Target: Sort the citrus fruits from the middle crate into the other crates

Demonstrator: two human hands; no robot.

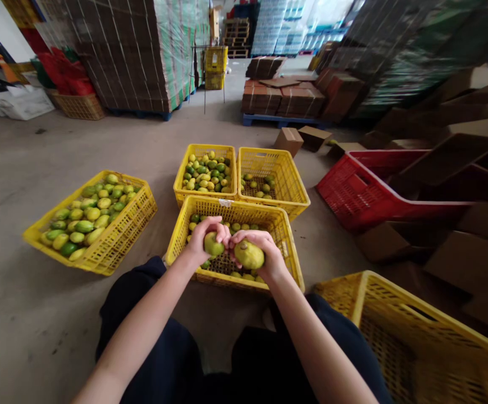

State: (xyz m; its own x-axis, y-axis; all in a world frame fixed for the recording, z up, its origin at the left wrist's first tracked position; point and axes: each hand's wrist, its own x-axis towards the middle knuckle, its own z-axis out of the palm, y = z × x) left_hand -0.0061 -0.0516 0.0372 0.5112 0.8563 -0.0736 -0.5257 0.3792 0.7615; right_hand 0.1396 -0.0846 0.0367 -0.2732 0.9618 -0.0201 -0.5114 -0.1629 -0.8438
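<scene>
My left hand [205,235] is closed around a small green-yellow lemon [213,244]. In my right hand [264,247] is a larger yellow-green lemon [249,255], its stem end facing me. The fingertips of both hands come together above the near yellow crate [292,247], where more green and yellow lemons lie on the bottom, partly hidden by my hands. Behind it stand two more yellow crates: the back left crate [180,174] holds many lemons, and the back right crate [298,185] has just several at its left side.
A yellow crate [130,241] full of lemons stands at the left. To the right are a red crate [353,185], loose cardboard boxes [463,247] and a large yellow crate [420,314]. Flattened cartons sit on a blue pallet [281,119] behind.
</scene>
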